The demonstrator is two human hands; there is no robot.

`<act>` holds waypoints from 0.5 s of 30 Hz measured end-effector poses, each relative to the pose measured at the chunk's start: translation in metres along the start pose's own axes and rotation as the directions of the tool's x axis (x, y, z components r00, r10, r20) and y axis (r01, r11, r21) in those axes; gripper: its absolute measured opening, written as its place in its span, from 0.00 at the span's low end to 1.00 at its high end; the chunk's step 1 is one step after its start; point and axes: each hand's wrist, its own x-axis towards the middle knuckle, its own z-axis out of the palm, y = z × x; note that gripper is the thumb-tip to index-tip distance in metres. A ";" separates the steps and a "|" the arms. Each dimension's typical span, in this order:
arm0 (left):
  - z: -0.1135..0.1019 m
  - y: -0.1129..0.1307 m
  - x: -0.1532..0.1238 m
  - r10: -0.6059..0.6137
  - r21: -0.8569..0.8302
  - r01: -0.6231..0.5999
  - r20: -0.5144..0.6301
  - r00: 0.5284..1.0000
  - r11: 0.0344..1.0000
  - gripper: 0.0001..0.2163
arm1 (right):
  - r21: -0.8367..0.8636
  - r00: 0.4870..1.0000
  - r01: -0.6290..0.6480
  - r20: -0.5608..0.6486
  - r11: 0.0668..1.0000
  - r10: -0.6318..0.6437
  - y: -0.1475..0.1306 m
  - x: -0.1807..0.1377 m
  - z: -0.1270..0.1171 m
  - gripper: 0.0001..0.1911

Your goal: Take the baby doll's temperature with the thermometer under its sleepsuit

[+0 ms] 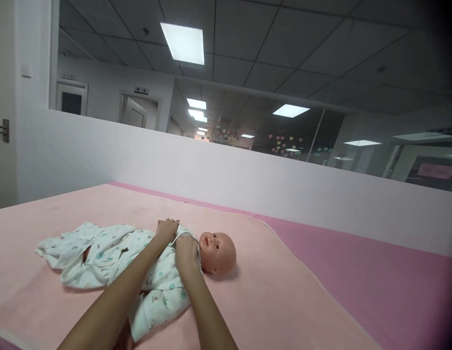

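Diffuse overhead lighting, moderate level; ceiling (pixel 244 39) dim.
The nearest ceiling panel (pixel 184 44) is overexposed to white. A soft shadow lies beneath the doll's head (pixel 223 253). Right-hand corners darken to black; distant heart-shaped stickers (pixel 279 146) lack sharpness.

no words could be read: the plaque (pixel 141 90) over the open door (pixel 134 113) and the pink sign (pixel 436 170) at far right were blurred, the tiny prints on the baby clothes (pixel 162 304) illegible.
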 end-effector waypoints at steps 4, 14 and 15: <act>0.000 0.000 -0.001 0.098 0.181 -0.097 0.006 0.995 0.979 0.11 | 0.004 1.000 -0.001 0.002 1.000 0.001 0.003 -0.005 -0.001 0.15; -0.027 0.011 -0.045 0.273 0.292 -0.235 -0.096 0.957 0.927 0.07 | 0.173 0.998 0.056 0.028 0.983 -0.062 0.006 -0.009 -0.004 0.08; -0.029 0.011 -0.050 0.237 0.257 -0.204 -0.105 0.966 0.945 0.05 | 0.199 0.996 0.080 0.021 0.977 -0.086 0.006 -0.011 -0.005 0.08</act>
